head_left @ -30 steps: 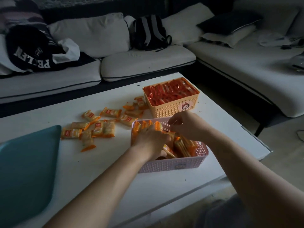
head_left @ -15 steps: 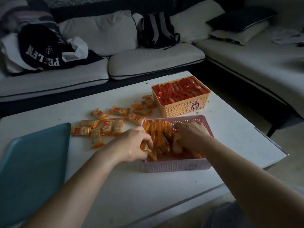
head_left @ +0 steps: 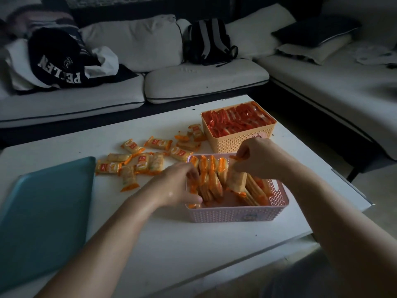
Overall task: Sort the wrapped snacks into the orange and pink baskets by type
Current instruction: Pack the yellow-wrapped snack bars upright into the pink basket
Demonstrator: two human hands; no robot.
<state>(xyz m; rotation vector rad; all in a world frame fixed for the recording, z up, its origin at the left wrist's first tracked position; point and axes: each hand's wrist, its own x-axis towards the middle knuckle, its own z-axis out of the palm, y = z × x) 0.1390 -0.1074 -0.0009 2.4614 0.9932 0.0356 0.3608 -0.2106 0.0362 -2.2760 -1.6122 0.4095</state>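
Observation:
The pink basket stands near the table's front edge with several orange-and-cream cracker packs standing on end in it. My right hand pinches the top of one cracker pack and holds it upright over the basket. At the basket's left wall, my left hand grips the row of standing packs. Behind it the orange basket is filled with red wrapped snacks. Several loose cracker packs lie on the table to the left of the baskets.
A teal tray lies at the table's left. The white table ends close to the right of the baskets. A white sofa with a black backpack and dark clothing runs behind and to the right.
My right hand has risen from inside the pink basket, lifting one cracker pack by its top. My left hand moved onto the standing packs at the left wall. The camera came closer.

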